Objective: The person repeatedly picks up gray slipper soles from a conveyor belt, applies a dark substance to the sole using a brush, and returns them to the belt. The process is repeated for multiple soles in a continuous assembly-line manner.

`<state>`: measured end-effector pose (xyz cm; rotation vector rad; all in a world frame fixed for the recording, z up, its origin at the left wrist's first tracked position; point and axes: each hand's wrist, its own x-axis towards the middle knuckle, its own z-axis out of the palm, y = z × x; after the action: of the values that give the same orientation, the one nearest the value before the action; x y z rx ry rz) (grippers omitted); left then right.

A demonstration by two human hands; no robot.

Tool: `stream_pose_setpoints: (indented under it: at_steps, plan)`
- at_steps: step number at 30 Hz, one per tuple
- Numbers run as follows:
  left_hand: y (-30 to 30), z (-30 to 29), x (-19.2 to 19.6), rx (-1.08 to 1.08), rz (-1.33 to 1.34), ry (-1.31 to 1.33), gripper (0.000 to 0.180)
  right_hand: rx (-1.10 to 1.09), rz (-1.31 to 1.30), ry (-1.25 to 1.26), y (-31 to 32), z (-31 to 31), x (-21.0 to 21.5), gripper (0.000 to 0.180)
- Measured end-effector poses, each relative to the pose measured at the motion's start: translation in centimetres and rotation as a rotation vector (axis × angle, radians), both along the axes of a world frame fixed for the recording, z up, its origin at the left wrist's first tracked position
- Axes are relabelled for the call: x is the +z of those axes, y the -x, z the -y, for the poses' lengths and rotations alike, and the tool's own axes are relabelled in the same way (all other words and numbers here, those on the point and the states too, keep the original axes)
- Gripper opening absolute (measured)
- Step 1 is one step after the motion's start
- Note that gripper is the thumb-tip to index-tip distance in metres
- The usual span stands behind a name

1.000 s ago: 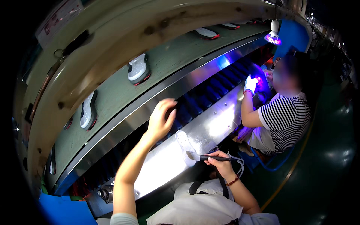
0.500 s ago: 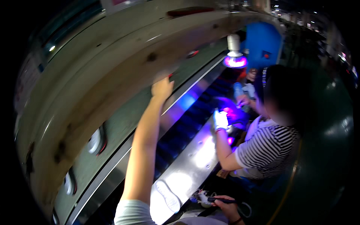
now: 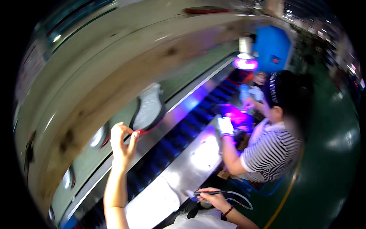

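white shoe sole (image 3: 149,107), black-and-white striped shirt (image 3: 271,152)

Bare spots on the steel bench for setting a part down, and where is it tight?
The shiny steel bench is bare between the right hand, holding a thin dark pen tool, and the co-worker's white-gloved hand. It is crowded around that glove under the purple lamp. The left hand grips a white shoe sole on the green belt.
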<state>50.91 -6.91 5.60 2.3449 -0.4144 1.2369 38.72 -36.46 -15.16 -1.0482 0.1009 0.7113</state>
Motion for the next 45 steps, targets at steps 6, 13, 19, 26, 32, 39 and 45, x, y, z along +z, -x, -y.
stream_pose_setpoints:
  at_steps: [6, 13, 19, 26, 32, 39, 45]
  plan:
    - [9.6, 2.6, -5.1, 0.131, 0.138, 1.270, 0.038, 0.078, -0.024, -0.037, 0.9, -3.1, 1.8, 0.021]
    - [15.2, -0.9, -6.1, -0.595, -0.772, 1.853, 0.066, 0.032, 0.062, 0.002, 2.8, -4.8, 2.2, 0.020]
    - [27.9, 0.1, -12.8, -0.828, -0.966, 2.113, 0.069, -0.082, 0.088, 0.100, 5.0, -5.8, -0.8, 0.018]
    - [37.9, -0.9, -12.2, -0.676, -0.917, 1.816, 0.087, -0.060, 0.038, 0.202, 8.6, -7.8, -0.4, 0.020]
    - [43.0, -4.7, -17.3, -1.012, -0.569, 1.983, 0.104, 0.007, 0.141, 0.111, 11.7, -9.2, 0.8, 0.020]
    - [44.7, -5.2, -22.1, -0.559, -0.403, 2.032, 0.091, 0.146, 0.319, -0.112, 13.1, -10.2, 5.7, 0.020]
    - [40.3, -2.3, -16.9, -0.675, -0.298, 2.050, 0.095, 0.482, 0.473, -0.044, 13.2, -15.2, 10.8, 0.017]
